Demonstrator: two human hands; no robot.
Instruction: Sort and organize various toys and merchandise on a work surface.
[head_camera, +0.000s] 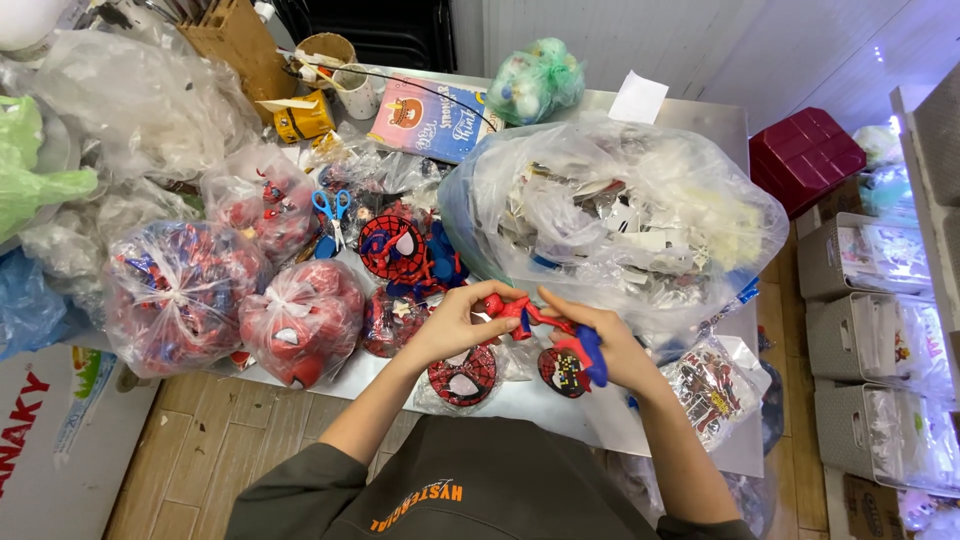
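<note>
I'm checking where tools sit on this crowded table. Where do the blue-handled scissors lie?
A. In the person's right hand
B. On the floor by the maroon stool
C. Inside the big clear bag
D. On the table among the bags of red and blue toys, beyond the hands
D: the blue-handled scissors lie on the table between a tied bag of toys and a round red web-patterned piece, well beyond both hands.
</note>
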